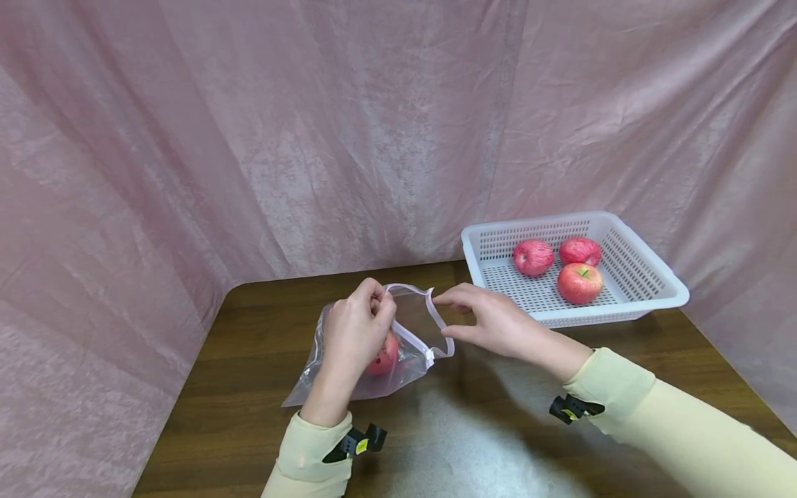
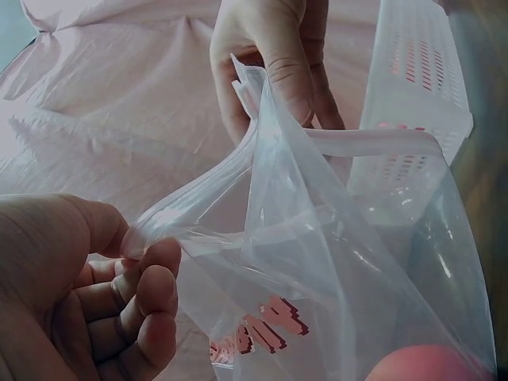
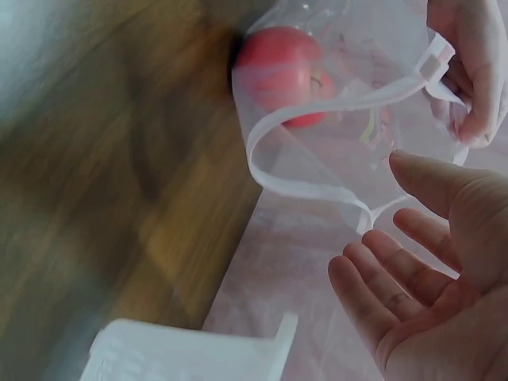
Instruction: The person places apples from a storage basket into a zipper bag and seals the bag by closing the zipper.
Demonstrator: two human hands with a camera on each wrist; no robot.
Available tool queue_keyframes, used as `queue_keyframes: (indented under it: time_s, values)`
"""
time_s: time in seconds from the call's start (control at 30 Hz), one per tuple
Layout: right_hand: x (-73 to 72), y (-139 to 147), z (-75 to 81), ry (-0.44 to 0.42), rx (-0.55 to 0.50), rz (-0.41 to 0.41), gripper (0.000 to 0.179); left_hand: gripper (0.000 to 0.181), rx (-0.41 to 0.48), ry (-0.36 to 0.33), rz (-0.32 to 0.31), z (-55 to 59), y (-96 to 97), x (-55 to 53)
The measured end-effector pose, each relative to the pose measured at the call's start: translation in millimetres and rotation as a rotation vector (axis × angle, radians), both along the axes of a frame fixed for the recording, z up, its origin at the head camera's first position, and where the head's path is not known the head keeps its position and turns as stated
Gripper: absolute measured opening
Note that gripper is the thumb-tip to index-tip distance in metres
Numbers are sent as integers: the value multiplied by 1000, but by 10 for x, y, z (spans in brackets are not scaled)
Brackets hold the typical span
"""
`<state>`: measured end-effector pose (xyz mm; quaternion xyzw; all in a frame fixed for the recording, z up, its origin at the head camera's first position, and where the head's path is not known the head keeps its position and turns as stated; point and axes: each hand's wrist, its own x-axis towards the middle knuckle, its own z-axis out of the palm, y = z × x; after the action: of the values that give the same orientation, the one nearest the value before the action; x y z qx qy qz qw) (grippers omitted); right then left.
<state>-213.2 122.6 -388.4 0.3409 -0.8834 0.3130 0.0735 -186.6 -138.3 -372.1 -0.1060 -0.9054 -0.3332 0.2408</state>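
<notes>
My left hand pinches the rim of a clear plastic slider bag between thumb and forefinger. The mouth of the bag gapes toward the right, edged by a white zip strip with a slider at its near corner. Through the plastic shows a red apple, low in the bag; red print marks one side. At the right edge of the mouth is my right hand, its fingers spread and relaxed, with thumb and fingertips right by the zip strip and nothing gripped.
A white perforated basket stands at the back right of the wooden table, behind my right hand. Inside it lie three apples: a left one, a back one and a front one. A pink curtain hangs behind the table.
</notes>
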Motion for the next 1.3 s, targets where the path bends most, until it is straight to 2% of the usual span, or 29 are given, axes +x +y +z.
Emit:
queue_keyframes:
  time_s: [0.53,0.83,1.07,1.3]
  values:
    - [-15,390,62,57,116,-82,52,12,-15,-12,2,-9,-7,6]
    - [-93,658,112,95,182,-137,57,12,-8,-29,6,-1,-12,13]
    - [-209,858,96,76,195,-181,61,13,-22,-50,19,-6,-60,5]
    - [-339,1046,103,16,233,-300,67,14,-31,-71,38,6,-139,7]
